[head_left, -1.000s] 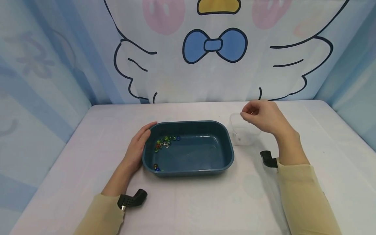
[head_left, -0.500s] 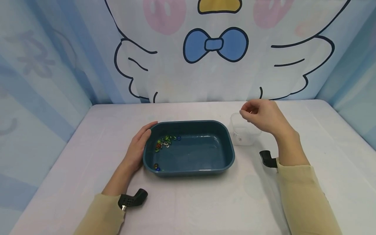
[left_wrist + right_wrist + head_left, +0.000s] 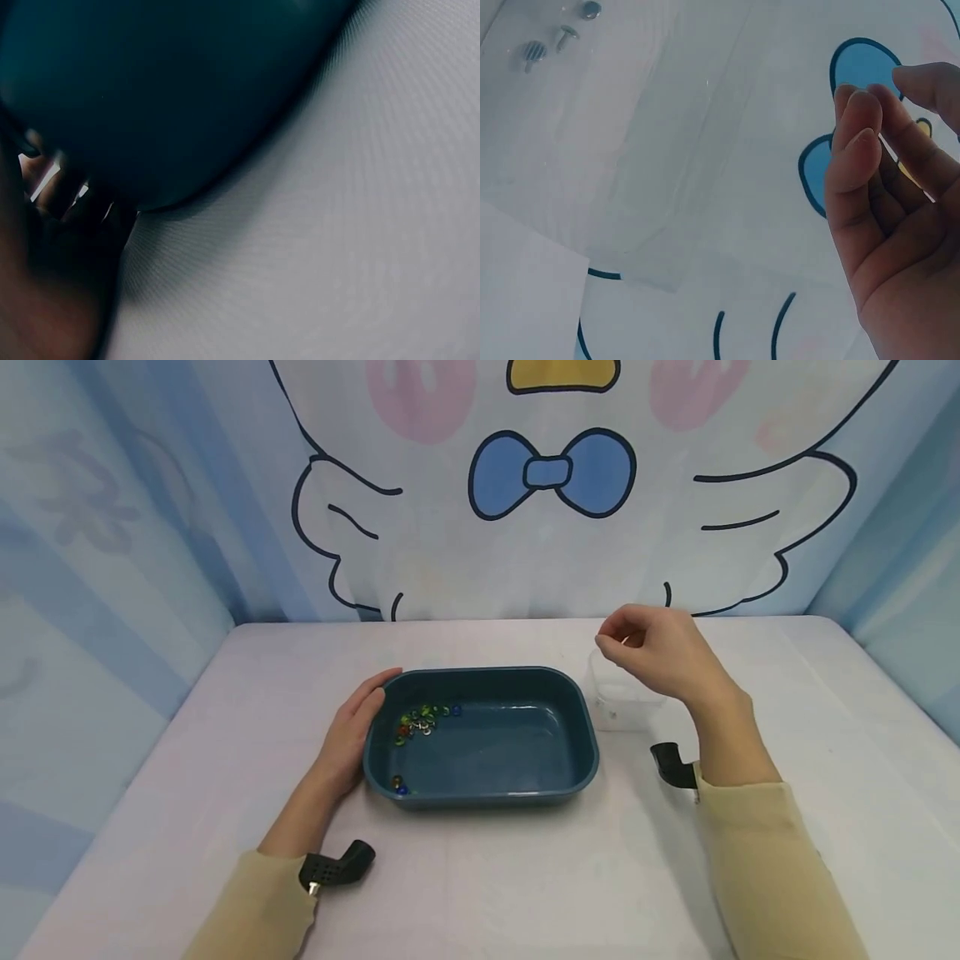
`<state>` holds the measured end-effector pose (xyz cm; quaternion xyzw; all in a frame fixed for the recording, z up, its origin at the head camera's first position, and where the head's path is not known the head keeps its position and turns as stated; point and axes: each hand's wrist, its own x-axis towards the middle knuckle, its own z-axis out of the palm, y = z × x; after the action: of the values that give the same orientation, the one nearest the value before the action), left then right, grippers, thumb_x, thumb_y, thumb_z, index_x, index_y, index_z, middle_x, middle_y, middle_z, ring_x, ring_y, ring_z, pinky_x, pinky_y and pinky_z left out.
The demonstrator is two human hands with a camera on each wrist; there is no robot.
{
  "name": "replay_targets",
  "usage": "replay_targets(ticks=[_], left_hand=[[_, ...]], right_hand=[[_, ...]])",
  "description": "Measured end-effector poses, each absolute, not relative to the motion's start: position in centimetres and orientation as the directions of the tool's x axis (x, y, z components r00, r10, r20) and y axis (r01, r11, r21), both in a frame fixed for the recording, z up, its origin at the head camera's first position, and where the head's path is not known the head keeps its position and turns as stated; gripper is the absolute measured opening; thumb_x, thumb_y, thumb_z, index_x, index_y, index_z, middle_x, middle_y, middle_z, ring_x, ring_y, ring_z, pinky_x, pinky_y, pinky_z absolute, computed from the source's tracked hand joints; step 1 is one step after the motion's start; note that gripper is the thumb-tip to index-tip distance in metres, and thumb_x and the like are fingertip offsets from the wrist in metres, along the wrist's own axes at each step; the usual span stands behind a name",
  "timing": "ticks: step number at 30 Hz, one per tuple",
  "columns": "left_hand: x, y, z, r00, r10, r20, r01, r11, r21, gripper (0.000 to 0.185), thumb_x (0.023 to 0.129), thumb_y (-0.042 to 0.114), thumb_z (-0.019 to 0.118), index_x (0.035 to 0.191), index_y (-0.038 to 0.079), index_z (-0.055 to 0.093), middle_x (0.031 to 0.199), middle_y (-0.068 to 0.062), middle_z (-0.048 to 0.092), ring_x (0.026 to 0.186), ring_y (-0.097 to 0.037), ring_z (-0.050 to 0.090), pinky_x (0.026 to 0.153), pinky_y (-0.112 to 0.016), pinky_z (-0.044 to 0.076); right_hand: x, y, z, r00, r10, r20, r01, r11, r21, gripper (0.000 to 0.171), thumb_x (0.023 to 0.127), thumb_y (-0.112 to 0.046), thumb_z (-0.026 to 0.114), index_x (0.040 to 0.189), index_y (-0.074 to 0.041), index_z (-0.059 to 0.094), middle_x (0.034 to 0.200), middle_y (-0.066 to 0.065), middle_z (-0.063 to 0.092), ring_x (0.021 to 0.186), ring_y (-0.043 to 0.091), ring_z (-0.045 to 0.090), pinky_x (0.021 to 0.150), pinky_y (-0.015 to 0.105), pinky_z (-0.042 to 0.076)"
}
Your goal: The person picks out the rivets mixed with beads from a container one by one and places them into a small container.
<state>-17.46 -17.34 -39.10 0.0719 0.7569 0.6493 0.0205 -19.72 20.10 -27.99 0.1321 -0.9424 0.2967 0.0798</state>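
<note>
My left grip (image 3: pixel 348 739) is holding one tub (image 3: pixel 510 760). My right grip (image 3: pixel 662 653) is hanging narrow near three pins (image 3: pixel 568 31). Empty? I can't tell.

We are viewing a white table (image 3: pixel 487 885), its far edge running along the base of a pale backdrop (image 3: pixel 540 564). On the backdrop we are observing a blue bow (image 3: pixel 548 472), centred below a yellow patch (image 3: pixel 562 374). Two pink ovals are flanking the patch, both cut off by the top border. We are noting black-outlined wings, one on either side of the bow. We are finding a blue-and-white left curtain (image 3: pixel 82 643) bearing a faint flower print (image 3: pixel 93 493), and a matching right curtain (image 3: pixel 903 560) opposite.
</note>
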Motion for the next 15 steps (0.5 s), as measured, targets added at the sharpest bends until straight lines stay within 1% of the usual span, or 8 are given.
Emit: replay_targets(ticks=[8,15], left_hand=[[-17.4,-17.3,-39.1,-0.988,0.140,0.066,0.084,0.132,0.988,0.047,0.112,0.033,0.034,0.154,0.012,0.042,0.156,-0.007,0.041,0.144,-0.023,0.034,0.120,-0.045,0.020],[-17.5,-17.3,-39.2,-0.987,0.141,0.070,0.088,0.131,0.987,0.048,0.111,0.033,0.034,0.153,0.012,0.042,0.156,-0.007,0.041,0.144,-0.024,0.034,0.120,-0.046,0.020]], right_hand=[[-19.9,19.0,-26.8,-0.929,-0.250,0.272,-0.359,0.785,-0.505,0.015,0.096,-0.018,0.062,0.099,-0.008,0.073,0.088,0.006,0.068,0.076,0.022,0.058,0.067,0.039,0.046],[-20.0,18.0,-25.3,-0.924,-0.267,0.275,-0.374,0.781,-0.500,0.015,0.096,-0.017,0.062,0.100,-0.007,0.072,0.091,0.007,0.067,0.080,0.024,0.057,0.069,0.040,0.046]])
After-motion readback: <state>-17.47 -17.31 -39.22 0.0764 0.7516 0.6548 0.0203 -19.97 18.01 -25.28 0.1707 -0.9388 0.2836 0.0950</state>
